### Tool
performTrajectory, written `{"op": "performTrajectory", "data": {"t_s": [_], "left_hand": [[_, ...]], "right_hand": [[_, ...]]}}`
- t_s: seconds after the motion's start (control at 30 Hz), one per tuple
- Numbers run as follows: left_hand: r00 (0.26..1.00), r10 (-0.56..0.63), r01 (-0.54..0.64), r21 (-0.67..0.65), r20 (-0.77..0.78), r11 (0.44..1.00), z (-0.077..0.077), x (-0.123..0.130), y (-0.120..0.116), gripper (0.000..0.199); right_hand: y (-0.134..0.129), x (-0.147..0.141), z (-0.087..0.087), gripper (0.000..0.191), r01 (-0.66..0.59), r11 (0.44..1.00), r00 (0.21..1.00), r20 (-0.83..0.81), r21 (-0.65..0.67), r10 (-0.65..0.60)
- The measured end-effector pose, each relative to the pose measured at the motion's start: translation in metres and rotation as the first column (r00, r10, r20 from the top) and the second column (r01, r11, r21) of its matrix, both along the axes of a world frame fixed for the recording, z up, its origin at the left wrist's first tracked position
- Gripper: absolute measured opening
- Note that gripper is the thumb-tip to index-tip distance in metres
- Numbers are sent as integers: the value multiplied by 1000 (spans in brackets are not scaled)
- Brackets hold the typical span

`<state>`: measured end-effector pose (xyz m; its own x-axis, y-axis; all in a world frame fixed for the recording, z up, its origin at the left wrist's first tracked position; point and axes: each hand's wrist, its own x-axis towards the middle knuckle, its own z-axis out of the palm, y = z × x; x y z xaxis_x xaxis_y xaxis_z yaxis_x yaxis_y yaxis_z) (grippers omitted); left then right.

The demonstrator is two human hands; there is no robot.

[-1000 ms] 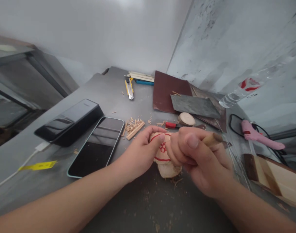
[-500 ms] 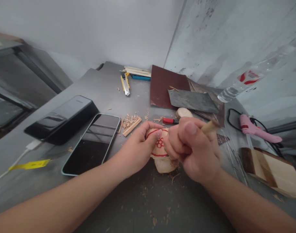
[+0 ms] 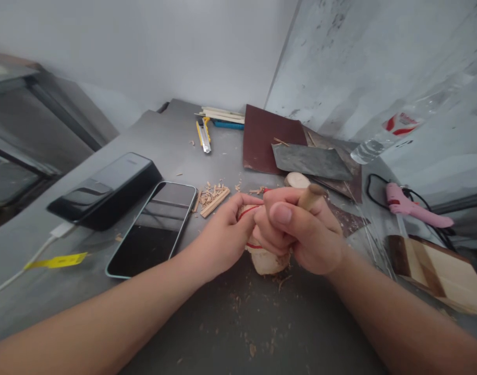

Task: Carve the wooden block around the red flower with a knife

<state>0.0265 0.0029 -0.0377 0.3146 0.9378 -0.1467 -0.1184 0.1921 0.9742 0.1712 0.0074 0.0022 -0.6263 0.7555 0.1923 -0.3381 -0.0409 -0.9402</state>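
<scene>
Low in the middle of the view, my left hand (image 3: 228,234) is closed around the side of a pale carved wood piece (image 3: 268,262). Red drawn lines show on the wood's top, now mostly covered by my hands. My right hand (image 3: 306,229) makes a fist around a tool with a round wooden handle (image 3: 312,196), whose butt end sticks up past the thumb. The tool's working end is hidden behind my fingers, over the wood. Both hands touch each other above the piece. Wood crumbs (image 3: 253,350) lie on the grey table (image 3: 207,333) in front.
Left lie a phone (image 3: 154,229) and a black box-shaped device (image 3: 109,190) with a cable. Beyond are shavings beside a wood strip (image 3: 215,202), a utility knife (image 3: 204,135), sandpaper sheets (image 3: 269,138) and a round wood slice (image 3: 296,180). Right: bottle (image 3: 394,127), pink glue gun (image 3: 416,205), wooden block (image 3: 437,273).
My right hand has shifted slightly left and inward over the wood, covering the red flower drawing and most of the red marker. The left hand keeps its hold.
</scene>
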Motion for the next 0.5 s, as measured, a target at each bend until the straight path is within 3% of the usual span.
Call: {"op": "performTrajectory", "data": {"t_s": [0.1, 0.2, 0.27, 0.37, 0.5], "left_hand": [[999, 18, -16, -46, 32, 999, -6, 2, -2, 20], [999, 45, -43, -94, 16, 995, -12, 4, -2, 22], [999, 51, -50, -99, 0, 994, -13, 5, -2, 21], [997, 68, -69, -85, -20, 994, -10, 5, -1, 17], [997, 64, -66, -68, -33, 996, -3, 3, -1, 13]], "right_hand": [[-6, -3, -2, 48, 181, 984, 983, -18, -1, -181], [-17, -7, -3, 51, 449, 894, 892, -60, 0, -448], [-22, -8, -2, 51, 522, 853, 850, -74, -6, -521], [-20, -8, 1, 52, 454, 891, 889, -56, 0, -454], [-6, -4, 3, 53, 223, 975, 975, -1, -6, -223]]}}
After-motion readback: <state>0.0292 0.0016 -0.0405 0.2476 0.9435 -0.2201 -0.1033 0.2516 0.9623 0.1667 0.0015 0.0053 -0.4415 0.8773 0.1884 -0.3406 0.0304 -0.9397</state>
